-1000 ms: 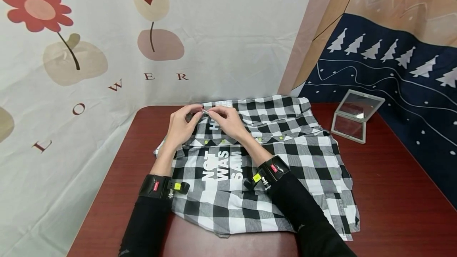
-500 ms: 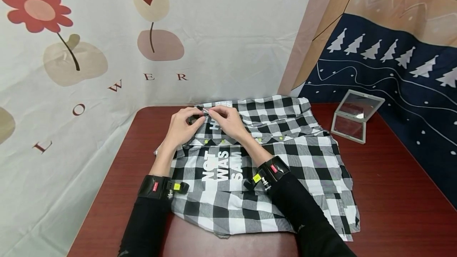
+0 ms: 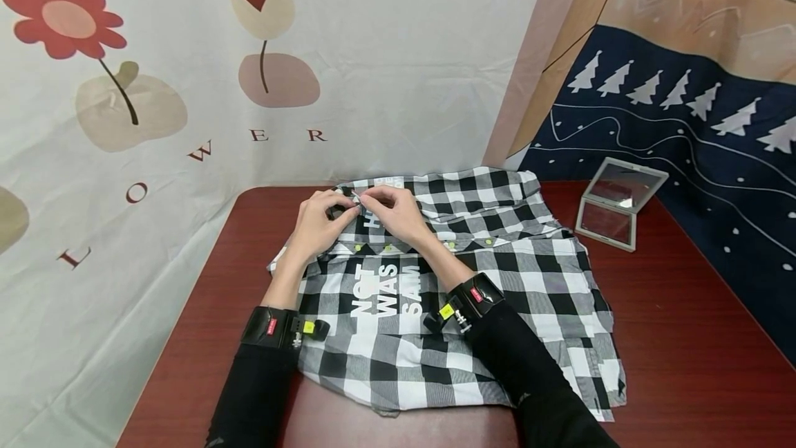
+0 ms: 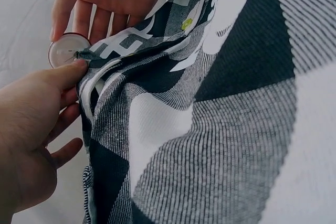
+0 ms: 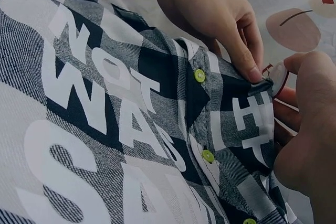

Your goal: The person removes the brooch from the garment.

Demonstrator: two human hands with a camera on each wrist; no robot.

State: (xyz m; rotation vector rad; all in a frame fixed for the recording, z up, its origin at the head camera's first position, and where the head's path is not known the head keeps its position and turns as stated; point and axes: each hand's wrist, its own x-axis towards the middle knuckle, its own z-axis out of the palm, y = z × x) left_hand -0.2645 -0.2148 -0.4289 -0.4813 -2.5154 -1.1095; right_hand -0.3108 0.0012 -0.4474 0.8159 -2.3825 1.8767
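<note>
At the table's [image 3: 684, 337] twelve o'clock edge, the left hand [image 3: 317, 223] and right hand [image 3: 398, 213] both pinch the checked shirt's [image 3: 497, 275] collar around a large white button [image 4: 65, 51].

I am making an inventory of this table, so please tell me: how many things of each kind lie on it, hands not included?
Checked shirt: 1
Folding mirror: 1
Large white button, at the shirt's edge between both hands' fingertips: 1
Total: 3

Black sleeves [image 3: 535, 379], black wrist straps [image 3: 273, 327]
</note>
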